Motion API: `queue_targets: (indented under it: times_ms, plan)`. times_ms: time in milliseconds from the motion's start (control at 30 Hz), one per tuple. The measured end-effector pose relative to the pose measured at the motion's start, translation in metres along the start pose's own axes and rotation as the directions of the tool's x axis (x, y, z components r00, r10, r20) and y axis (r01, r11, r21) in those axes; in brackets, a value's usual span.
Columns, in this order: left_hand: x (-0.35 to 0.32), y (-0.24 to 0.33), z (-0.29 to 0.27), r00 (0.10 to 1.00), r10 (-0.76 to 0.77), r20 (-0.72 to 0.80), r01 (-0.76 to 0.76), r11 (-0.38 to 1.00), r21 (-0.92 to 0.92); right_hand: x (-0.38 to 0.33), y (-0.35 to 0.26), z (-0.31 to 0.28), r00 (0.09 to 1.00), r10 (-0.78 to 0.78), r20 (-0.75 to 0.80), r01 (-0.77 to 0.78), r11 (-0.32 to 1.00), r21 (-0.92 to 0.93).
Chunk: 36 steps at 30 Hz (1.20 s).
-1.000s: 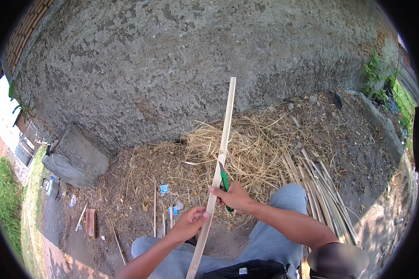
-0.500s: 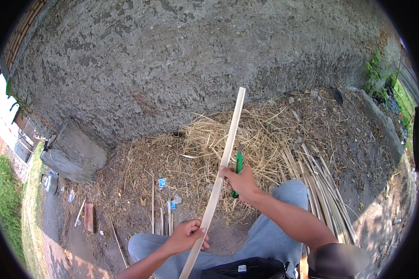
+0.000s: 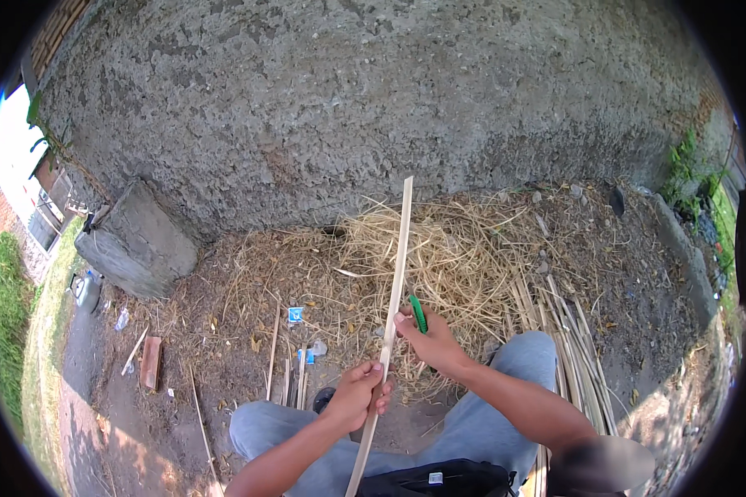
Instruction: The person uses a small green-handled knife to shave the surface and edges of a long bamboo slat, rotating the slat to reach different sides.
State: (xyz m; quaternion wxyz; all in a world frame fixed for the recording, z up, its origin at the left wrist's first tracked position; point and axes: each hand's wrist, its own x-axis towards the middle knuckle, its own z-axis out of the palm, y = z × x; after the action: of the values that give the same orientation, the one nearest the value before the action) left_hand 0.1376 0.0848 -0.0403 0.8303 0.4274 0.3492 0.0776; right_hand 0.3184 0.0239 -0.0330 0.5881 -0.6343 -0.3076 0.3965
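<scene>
A long, pale strip that looks like split bamboo [image 3: 400, 257] stands up slanted in front of me, its lower end running down over my lap. My left hand [image 3: 356, 393] is closed around the strip's lower part. Higher up, my right hand [image 3: 429, 335] pinches the same strip between thumb and fingers. That hand also keeps a green utility knife [image 3: 419, 315] in its grasp, to the right of the strip. The knife's lower part is hidden by the fingers, and its blade is hard to make out.
Beyond my hands lies a heap of straw-coloured shavings [image 3: 464, 257] against a rough grey wall [image 3: 348, 108]. Several long strips [image 3: 584, 356] lie by my right knee. A concrete block [image 3: 141, 240], a brick [image 3: 151, 362] and thin sticks [image 3: 273, 352] are on the left.
My left hand has moved up along the strip, closer to my right hand. The strip stands more upright, its top lower and further left. The knife has tilted, its top leaning left.
</scene>
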Motion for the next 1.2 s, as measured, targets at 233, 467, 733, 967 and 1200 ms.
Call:
queue_targets:
  times_ms: [233,467,733,967,1200]
  plan:
    - [-0.022,0.025,-0.021,0.961,-0.087,0.264,0.207,0.858,-0.471,0.007,0.000,-0.037,0.988,0.116,-0.105,-0.076,0.942,0.327]
    - [-0.025,0.011,-0.027,0.947,-0.024,0.321,0.176,0.873,-0.455,0.010,0.006,-0.060,0.968,-0.061,-0.244,0.122,0.962,0.242]
    - [-0.017,0.004,-0.019,0.999,-0.038,0.037,0.044,0.982,-0.181,-0.017,-0.024,-0.052,0.961,-0.239,-0.141,0.190,0.937,-0.294]
    - [-0.014,0.003,-0.023,0.998,-0.042,0.046,0.050,0.981,-0.187,-0.145,-0.188,-0.025,0.739,-0.583,-0.338,0.645,0.466,0.606]
    - [-0.014,0.004,-0.019,0.998,-0.023,0.058,0.036,0.975,-0.217,-0.218,-0.260,0.025,0.912,-0.012,-0.410,0.390,0.340,0.856]
